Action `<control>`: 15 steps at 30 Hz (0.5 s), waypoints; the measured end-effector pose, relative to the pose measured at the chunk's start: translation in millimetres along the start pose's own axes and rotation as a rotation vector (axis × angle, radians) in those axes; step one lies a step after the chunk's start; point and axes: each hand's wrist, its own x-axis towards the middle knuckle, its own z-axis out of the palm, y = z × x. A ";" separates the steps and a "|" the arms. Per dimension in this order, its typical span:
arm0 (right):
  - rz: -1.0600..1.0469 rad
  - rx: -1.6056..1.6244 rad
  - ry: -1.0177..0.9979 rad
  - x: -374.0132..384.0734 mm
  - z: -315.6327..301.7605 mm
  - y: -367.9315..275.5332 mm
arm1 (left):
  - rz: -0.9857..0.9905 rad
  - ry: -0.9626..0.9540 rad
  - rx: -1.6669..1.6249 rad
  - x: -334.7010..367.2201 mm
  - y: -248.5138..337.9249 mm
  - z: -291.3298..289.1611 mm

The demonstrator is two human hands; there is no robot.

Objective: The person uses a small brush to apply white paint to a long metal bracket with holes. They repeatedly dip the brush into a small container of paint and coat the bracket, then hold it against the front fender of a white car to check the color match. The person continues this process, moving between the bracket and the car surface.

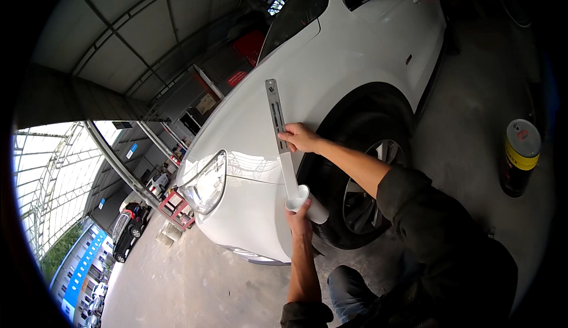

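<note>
Head-worn fisheye view, facing down, near the pale cup [318,211]

Grey floor [207,275] under you carries the white car [254,127], an upright yellow-banded dark can [520,159] to your right, a red rack [176,208] off left, black car [125,234] beyond.

on my right i see a dark can [521,159] with a yellow band, standing on the grey floor [198,280]; far to my left, a red cart [176,208], what may be pale buckets [172,231], and a black car [126,234].
</note>
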 end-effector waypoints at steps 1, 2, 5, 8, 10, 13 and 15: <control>0.014 -0.022 -0.037 -12.3 8.3 -4.0 | 0.008 0.003 0.014 -0.1 1.7 1.1; -0.005 -0.061 -0.042 -25.0 20.9 -1.4 | 0.014 0.010 0.033 -0.3 4.1 1.8; -0.010 -0.279 -0.171 -62.9 37.8 1.8 | 0.029 0.038 0.061 -1.6 4.5 9.1; -0.003 -0.260 -0.189 -63.6 42.3 -4.3 | 0.041 0.051 0.051 -3.2 5.7 12.8; -0.122 -0.274 -0.008 -46.7 31.6 -11.5 | 0.046 0.056 0.073 -5.0 9.0 15.1; -0.159 -0.493 0.154 -54.0 25.3 -5.4 | 0.052 0.057 0.103 -0.8 4.4 16.1; -0.016 -0.599 0.023 -77.1 42.9 10.8 | 0.056 0.079 0.134 -2.1 1.5 10.8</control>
